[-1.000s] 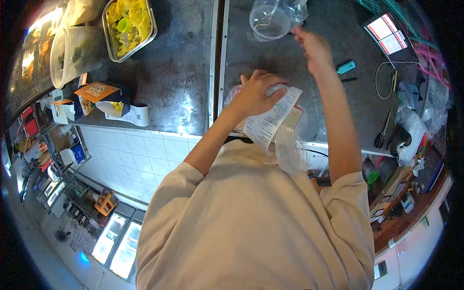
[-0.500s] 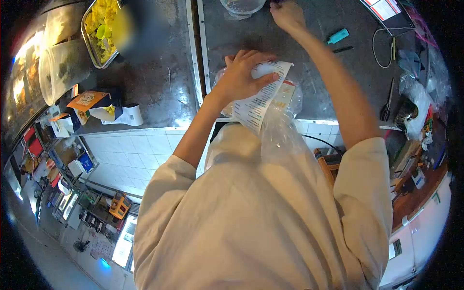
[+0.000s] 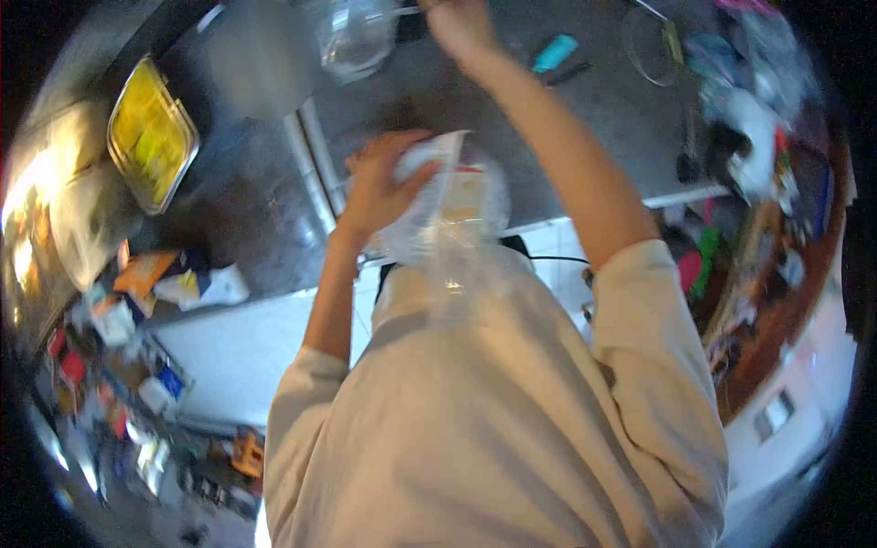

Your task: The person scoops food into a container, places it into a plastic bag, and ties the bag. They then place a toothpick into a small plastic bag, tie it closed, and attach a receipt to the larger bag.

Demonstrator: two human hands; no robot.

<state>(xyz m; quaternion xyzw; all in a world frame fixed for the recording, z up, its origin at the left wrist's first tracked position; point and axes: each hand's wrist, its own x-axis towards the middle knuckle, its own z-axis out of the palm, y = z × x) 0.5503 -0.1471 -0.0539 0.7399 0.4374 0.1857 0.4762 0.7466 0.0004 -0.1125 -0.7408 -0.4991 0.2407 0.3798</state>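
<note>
My left hand [image 3: 382, 190] is closed on a white printed receipt [image 3: 450, 146], its thumb over the paper and the other fingers bent at the far side. Under and beside that hand lies a clear plastic bag [image 3: 449, 260] with a pale, partly red-edged package inside, at the counter's front edge. Stretched to the far side, my right hand [image 3: 464, 35] has its fingertips at the top edge of the view. They look closed, but what they hold is cut off and blurred. Just left of it sits a clear plastic container [image 3: 356, 50].
A teal marker [image 3: 554, 53] and a dark pen [image 3: 571, 73] lie on the dark counter [image 3: 603, 137]. At left stand a metal tray [image 3: 195, 146] of yellow food and an orange box [image 3: 144, 272]. Plastic bags [image 3: 754, 137] pile up at right.
The view has swung, so the counter things sit further left and the picture is blurred. My left hand stays on the receipt; my right hand stays stretched toward the far side.
</note>
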